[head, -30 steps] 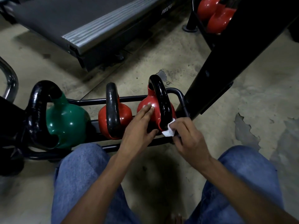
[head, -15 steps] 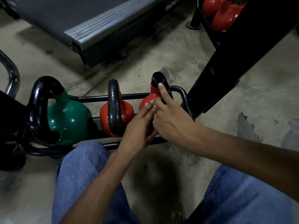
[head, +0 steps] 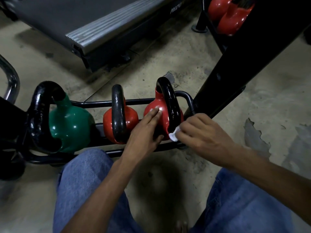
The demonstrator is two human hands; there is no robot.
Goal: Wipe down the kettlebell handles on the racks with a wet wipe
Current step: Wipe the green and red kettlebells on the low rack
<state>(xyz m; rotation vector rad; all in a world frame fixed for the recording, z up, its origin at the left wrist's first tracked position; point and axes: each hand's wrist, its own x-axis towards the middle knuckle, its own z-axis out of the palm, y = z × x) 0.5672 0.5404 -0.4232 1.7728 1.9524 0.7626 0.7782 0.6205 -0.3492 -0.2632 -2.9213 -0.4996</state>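
I see the crumpled white wet wipe (head: 174, 136) pinched in the curled fingers of my right hand (head: 200, 133), against the near lower end of the glossy black handle (head: 170, 101) on the rightmost red kettlebell (head: 160, 102). My left hand (head: 144, 132) lays straight, closed-together fingers on its body, which sits on the black tubular floor rack (head: 94, 103).

Beside the black-handled red kettlebell (head: 160, 102), the white wet wipe (head: 173, 136) is mostly hidden under the right hand (head: 201, 132); far beyond it, 2 glossy red kettlebells (head: 233, 19) are cropped.

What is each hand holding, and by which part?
Right hand pinches the wet wipe, bunched, its lower end poking out; left hand holds nothing, resting flat on the red kettlebell.
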